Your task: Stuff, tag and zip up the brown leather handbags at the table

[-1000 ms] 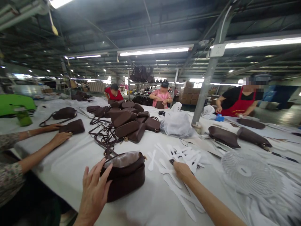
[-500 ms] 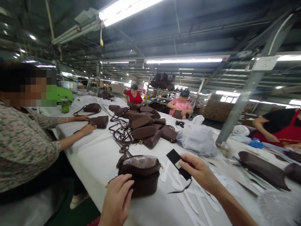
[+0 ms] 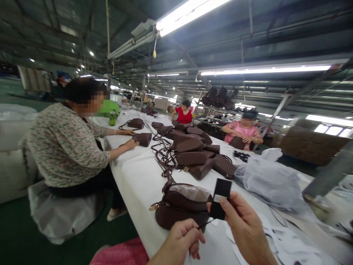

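Observation:
My right hand (image 3: 245,221) pinches a black hang tag (image 3: 220,193) that has a small pale label on it. My left hand (image 3: 183,239) has its fingers closed on the tag's thin black cord (image 3: 206,223), which runs between both hands. Just behind them a dark brown handbag (image 3: 179,209) rests on the white table, its zip top open and clear plastic or pale stuffing showing inside. A gold-coloured ring charm (image 3: 154,207) hangs at the bag's left side. The tag covers part of the bag's right end.
A heap of brown bags (image 3: 190,147) with tangled straps lies beyond. White plastic bags (image 3: 270,180) sit to the right, with white cut-out pieces (image 3: 286,239) nearer me. At left a seated co-worker (image 3: 66,147) handles another bag (image 3: 143,139). A green bottle (image 3: 112,117) stands further back.
My left hand has left the handbag's side and taken the tag's cord. My right hand has turned the tag more upright, in front of the bag. The view has swung left.

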`<state>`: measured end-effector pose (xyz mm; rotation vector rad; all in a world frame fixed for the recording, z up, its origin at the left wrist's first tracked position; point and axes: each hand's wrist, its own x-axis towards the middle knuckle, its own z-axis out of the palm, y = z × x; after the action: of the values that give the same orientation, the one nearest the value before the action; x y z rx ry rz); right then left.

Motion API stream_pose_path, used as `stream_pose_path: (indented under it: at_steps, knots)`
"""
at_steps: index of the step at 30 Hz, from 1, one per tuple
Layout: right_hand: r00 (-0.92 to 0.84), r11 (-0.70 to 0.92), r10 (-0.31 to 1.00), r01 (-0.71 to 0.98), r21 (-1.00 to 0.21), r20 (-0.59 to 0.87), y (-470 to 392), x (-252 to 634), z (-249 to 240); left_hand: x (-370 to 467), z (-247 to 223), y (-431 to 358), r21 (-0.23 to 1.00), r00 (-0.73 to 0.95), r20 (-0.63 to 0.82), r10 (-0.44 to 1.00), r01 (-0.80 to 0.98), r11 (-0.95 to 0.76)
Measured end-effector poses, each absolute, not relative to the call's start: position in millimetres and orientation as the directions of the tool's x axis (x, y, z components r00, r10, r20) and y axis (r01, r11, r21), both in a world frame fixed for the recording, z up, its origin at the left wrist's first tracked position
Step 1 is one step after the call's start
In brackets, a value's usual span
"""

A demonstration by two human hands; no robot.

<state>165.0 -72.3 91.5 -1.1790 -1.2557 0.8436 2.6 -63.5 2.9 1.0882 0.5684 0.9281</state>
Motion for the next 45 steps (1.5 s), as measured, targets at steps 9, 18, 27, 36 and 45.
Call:
stream_pose_path:
  at_steps: [9,18,27,36,45]
  knots:
    - [0.033,0.346,0.841,0.734,-0.584,0.541,-84,199,10,-58,18,-70,0.722,0.497,0.330,0.803,0.415,-0.554]
    - [-0.455,0.495,0.841,0.427,-0.757,0.292,-72,110,31,-68,48,-65,0.639,0.429,0.488,0.760,0.417,-0.646]
    - [-0.483,0.595,0.797,0.732,-0.333,0.362,-44,99,83,-85,23,-7,0.933,0.050,0.278,0.959,0.222,-0.282]
    - [-0.530,0.555,0.777,0.832,0.028,0.339,-17,80,79,-72,2,19,0.896,0.108,0.016,0.994,-0.442,0.034]
    - [-0.483,0.460,0.875,0.840,0.289,0.013,-1,57,114,-75,1,16,0.824,0.164,-0.029,0.986,-0.555,0.117]
